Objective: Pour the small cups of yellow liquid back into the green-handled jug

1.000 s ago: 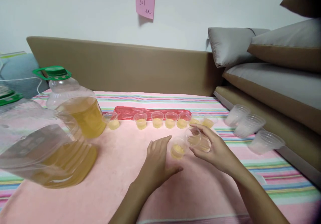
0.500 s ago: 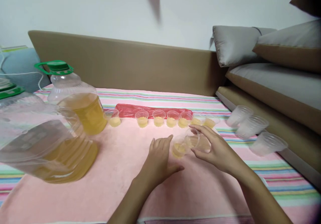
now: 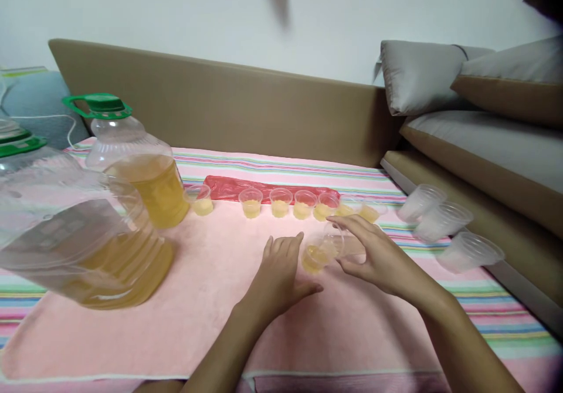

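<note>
The right hand [image 3: 382, 259] curls round a tilted cup [image 3: 350, 245], seemingly so its mouth meets the standing cup [image 3: 313, 260] on the pink cloth [image 3: 211, 281]; the left hand [image 3: 278, 270], half-spread and empty, seemingly guards alongside.

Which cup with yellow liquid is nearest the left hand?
The lone cup standing between the left hand and right hand. The row of cups is farther back, by the red bag; the tipped cup is in the right hand.
</note>
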The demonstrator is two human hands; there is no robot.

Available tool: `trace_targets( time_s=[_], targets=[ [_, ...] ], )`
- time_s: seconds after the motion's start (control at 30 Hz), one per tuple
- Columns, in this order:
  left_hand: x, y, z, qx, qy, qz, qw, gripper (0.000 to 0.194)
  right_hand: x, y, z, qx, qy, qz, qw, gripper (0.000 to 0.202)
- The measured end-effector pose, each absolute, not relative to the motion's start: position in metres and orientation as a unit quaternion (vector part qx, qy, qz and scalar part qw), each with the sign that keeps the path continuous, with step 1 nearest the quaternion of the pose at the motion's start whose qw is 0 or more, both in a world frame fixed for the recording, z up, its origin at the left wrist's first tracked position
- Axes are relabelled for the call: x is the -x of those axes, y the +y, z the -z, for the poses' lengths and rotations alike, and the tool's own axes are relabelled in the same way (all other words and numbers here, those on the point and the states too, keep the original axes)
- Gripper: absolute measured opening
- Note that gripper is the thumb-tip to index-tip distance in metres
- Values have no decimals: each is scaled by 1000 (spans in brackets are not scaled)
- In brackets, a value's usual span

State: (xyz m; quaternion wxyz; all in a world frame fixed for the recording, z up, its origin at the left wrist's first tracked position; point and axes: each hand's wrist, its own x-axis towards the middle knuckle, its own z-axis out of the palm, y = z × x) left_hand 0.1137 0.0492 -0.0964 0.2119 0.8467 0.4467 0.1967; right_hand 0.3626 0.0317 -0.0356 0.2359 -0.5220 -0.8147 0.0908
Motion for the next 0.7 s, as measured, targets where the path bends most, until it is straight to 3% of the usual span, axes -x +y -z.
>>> trace_targets(
  time_s=[0.23,0.7],
  targets=[
    [-113,49,95,-840,457,-193,219,107,-359,32,23,514,-836,-68,181,74],
    [-112,44,104,-840,463,-216,185,100,-342,30,20,479,-861,10,168,71]
  ],
)
